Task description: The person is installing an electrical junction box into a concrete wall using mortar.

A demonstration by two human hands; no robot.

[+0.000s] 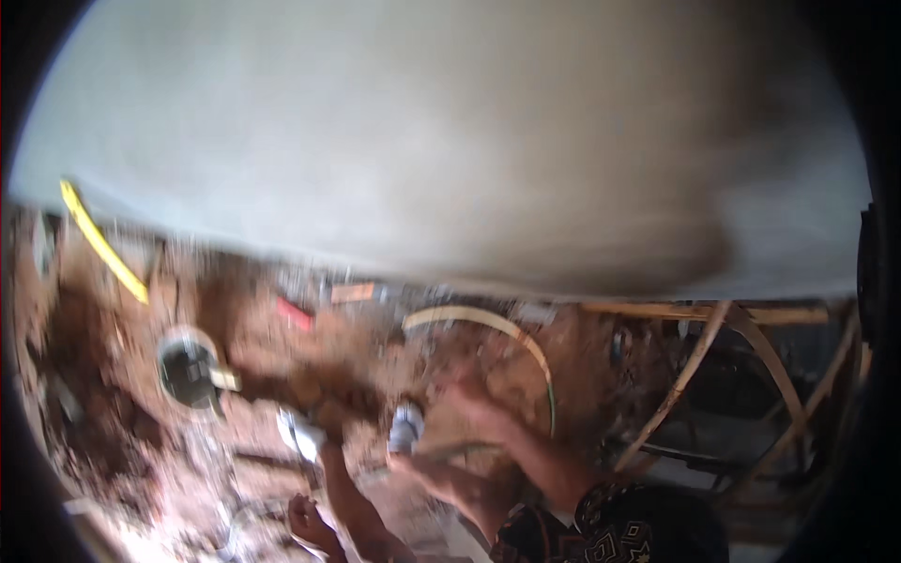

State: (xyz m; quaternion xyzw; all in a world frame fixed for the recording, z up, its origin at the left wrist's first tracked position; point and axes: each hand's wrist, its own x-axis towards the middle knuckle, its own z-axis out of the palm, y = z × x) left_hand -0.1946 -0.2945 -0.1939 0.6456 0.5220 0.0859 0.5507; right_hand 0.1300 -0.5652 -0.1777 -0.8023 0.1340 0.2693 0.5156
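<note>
At the lower left, my left hand has its fingers curled in; whatever they may hold is hidden. My right arm comes out of a dark patterned sleeve and reaches down over the reddish ground. The right hand at its end is smeared by motion, so its fingers and anything in them do not show. It is nearest to a pale curved strip lying on the ground. My feet, in white and grey footwear, stand between the hands. A round bucket holding dark greyish stuff is left of them, with a pale block-like piece at its rim.
A broad, smooth grey wall fills the upper part. A yellow curved strip leans at the far left. Near the wall's foot lie a red piece and an orange brick-like block. Wooden poles cross at the right.
</note>
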